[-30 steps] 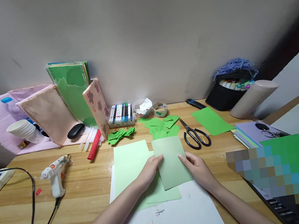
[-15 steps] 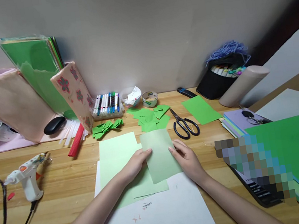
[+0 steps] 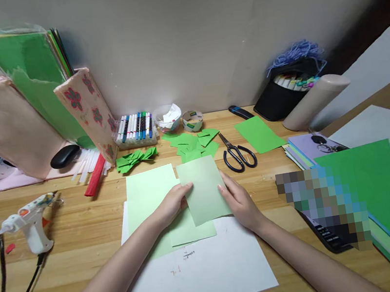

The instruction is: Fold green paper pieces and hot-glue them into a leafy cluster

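A pale green paper rectangle (image 3: 205, 189) is held up by its two side edges. My left hand (image 3: 170, 203) pinches its left edge, thumb on the front. On the right edge, my right hand (image 3: 239, 199) grips it with the thumb in front and the fingers behind. Beneath lie a larger pale green sheet (image 3: 146, 188) and another pale green piece (image 3: 194, 234), both over a white sheet (image 3: 202, 283) with small marks. Beyond the held paper are bright green cut pieces (image 3: 189, 147) and black-handled scissors (image 3: 236, 153).
A hot glue gun (image 3: 36, 228) with its black cable lies at left. Markers (image 3: 136, 128), a tape roll (image 3: 193, 120) and a bowl (image 3: 169, 119) stand along the wall. At right are a green sheet (image 3: 363, 178) on a stack and a black pen holder (image 3: 283, 95).
The view has tilted slightly, so the desk items sit higher in the picture. Both hands keep hold of the pale green paper, whose lower edge is now a little higher.
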`<state>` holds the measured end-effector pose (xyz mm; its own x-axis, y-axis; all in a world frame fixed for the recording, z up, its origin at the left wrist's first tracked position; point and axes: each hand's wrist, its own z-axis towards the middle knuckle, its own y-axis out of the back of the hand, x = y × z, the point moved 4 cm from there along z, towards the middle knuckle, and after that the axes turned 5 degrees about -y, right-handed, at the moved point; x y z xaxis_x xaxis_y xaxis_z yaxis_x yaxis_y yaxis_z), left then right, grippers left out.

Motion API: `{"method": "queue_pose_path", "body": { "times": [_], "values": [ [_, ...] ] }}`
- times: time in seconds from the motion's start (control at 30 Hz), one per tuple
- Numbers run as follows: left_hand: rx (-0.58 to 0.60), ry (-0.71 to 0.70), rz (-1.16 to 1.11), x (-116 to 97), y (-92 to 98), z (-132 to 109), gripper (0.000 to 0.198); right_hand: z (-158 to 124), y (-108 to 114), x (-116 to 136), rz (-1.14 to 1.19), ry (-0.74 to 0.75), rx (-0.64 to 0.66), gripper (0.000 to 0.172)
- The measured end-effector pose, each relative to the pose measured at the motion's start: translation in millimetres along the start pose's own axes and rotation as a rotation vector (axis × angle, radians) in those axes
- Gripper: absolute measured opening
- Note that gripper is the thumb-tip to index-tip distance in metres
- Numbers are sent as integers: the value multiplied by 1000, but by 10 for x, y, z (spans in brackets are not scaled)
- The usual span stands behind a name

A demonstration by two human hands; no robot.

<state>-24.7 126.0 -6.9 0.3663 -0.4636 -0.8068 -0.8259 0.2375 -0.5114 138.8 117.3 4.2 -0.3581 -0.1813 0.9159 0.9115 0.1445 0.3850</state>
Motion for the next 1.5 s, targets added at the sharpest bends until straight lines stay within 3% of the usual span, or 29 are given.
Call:
{"method": "queue_pose_path", "body": {
  "times": [0.17,0.5,0.67,0.77,0.87,1.1,1.33,1.43,1.5],
  "values": [
    [10,18,-30,-30,3,2,29,28,39,-9,14,39,45,45],
    [-17,6,-38,-3,33,25,26,-25,-27,89,-181,329,237,56],
    [-11,17,-119,-5,37,48,34,-23,-36,91,-193,376,248,56],
    [-22,86,-183,-19,23,43,55,-20,-45,104,-204,391,252,56],
    [-12,109,-197,-38,5,32,63,-20,-49,112,-217,397,256,55],
    [25,51,-206,7,18,50,45,-26,-59,97,-234,396,277,55],
    [44,39,-179,-24,11,35,47,-29,-70,109,-236,383,279,51],
    [46,70,-169,-34,17,22,66,-7,-49,95,-190,284,200,47],
    [34,58,-134,-32,23,15,67,14,-20,47,-119,158,111,42]
  ]
}}
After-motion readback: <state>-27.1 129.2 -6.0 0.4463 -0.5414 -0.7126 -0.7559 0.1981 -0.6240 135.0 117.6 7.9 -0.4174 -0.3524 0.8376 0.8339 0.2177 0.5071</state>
